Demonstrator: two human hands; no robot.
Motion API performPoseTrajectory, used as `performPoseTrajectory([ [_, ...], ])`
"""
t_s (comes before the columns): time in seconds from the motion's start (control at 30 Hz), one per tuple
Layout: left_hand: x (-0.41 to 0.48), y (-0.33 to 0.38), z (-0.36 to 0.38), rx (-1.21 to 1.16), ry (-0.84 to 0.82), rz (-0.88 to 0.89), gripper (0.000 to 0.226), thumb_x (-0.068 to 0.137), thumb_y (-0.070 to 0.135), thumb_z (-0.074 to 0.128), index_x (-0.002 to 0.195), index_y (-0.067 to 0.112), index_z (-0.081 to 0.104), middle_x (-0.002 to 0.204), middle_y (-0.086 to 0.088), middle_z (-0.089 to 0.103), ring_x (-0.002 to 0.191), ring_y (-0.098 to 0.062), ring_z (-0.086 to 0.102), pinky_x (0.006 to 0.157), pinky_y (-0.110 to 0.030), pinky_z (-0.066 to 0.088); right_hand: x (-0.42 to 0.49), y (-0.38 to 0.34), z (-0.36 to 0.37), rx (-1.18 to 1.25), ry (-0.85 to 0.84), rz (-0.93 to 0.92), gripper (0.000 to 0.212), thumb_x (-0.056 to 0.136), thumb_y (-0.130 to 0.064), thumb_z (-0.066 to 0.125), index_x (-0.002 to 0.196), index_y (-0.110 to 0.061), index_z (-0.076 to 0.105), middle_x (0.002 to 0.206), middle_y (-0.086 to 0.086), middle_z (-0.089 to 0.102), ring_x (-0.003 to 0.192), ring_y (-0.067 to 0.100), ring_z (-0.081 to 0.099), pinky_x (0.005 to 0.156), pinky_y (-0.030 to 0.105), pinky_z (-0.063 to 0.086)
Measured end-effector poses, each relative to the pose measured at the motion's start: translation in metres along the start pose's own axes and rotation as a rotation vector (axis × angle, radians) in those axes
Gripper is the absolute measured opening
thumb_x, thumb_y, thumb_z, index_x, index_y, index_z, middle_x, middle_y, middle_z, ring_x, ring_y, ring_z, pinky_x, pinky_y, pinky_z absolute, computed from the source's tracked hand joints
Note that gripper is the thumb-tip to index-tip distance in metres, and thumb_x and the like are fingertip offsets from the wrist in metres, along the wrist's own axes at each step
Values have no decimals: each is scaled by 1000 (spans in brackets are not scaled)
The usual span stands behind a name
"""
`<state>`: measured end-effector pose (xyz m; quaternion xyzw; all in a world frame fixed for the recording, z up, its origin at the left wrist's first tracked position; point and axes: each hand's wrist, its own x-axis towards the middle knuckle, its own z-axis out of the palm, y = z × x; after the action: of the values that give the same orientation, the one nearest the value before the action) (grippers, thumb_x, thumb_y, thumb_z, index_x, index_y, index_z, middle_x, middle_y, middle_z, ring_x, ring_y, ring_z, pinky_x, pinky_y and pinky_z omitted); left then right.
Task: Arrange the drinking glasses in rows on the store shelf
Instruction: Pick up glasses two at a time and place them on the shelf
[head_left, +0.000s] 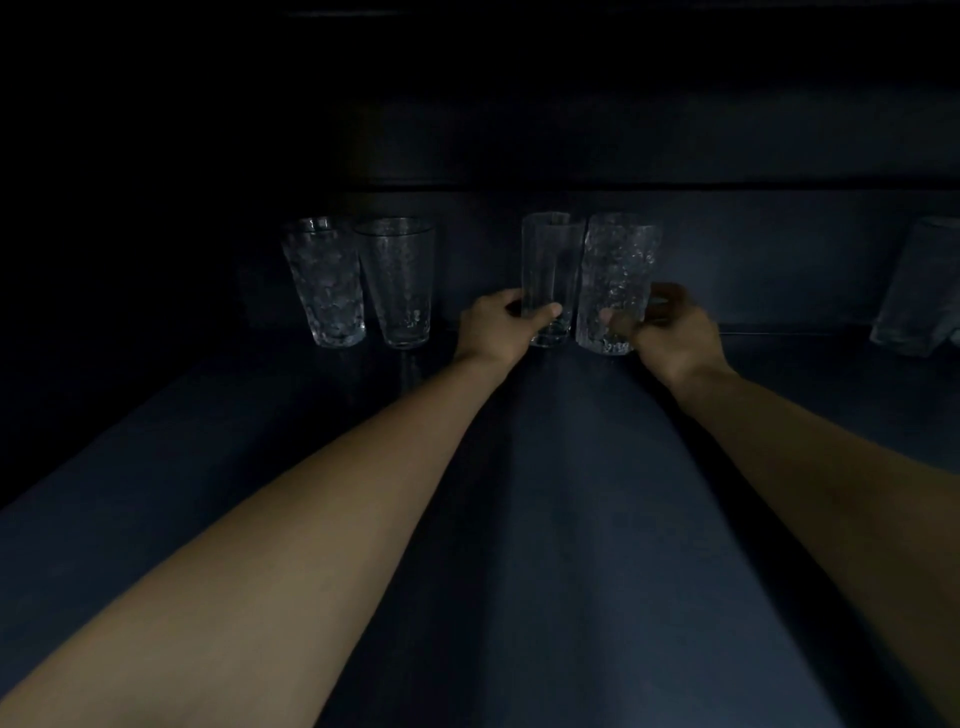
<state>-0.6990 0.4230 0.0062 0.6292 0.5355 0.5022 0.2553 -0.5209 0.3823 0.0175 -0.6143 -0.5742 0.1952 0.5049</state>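
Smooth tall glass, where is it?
The smooth glass is centre of the head view, gripped by the left hand, left of the textured glass the right hand holds.

On the dark shelf (571, 519), the left hand (498, 327) grips a smooth tall glass (551, 270) near its base, thumb across the front. Just right of that glass, touching or nearly so, the right hand (670, 332) holds a textured tall glass (618, 275) low down. Well left of the smooth glass stand two tapered glasses side by side: a plain tumbler (400, 280) and, beyond it, a pebbled tumbler (324, 280). Far right of the smooth glass, a dim glass (914, 291) is only faintly visible.
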Motion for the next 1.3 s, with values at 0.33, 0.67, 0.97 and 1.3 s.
performPoseTrajectory([
  [0.33, 3, -2, 1, 38, 3, -60, 47, 81, 49, 76, 106, 10, 65, 103, -2, 67, 100, -18, 64, 82, -26, 51, -2, 1, -2, 72, 25, 34, 33, 83, -35, 78, 102, -26, 52, 104, -8, 61, 97, 9, 57, 82, 16, 41],
  [0.67, 5, -6, 2, 49, 3, -55, 46, 79, 50, 77, 100, 11, 68, 100, -4, 71, 95, -18, 66, 76, -25, 49, 1, 5, -1, 63, 59, 34, 44, 83, -37, 77, 117, -21, 55, 107, -7, 62, 100, 11, 58, 85, 18, 43],
  [0.97, 5, -5, 2, 42, 21, -50, 42, 79, 48, 78, 96, 10, 67, 91, 0, 68, 88, -15, 64, 68, -21, 44, 6, 9, 2, 71, 85, 43, 51, 80, -36, 80, 121, -18, 55, 106, -7, 63, 103, 13, 60, 88, 20, 45],
  [1.3, -1, -1, -8, -33, 46, -87, 42, 80, 45, 78, 95, 6, 72, 76, 3, 64, 72, -10, 59, 58, -18, 41, 6, 10, 0, 178, 47, 90, 50, 77, -33, 83, 116, -20, 54, 111, -6, 65, 104, 13, 62, 98, 29, 50],
])
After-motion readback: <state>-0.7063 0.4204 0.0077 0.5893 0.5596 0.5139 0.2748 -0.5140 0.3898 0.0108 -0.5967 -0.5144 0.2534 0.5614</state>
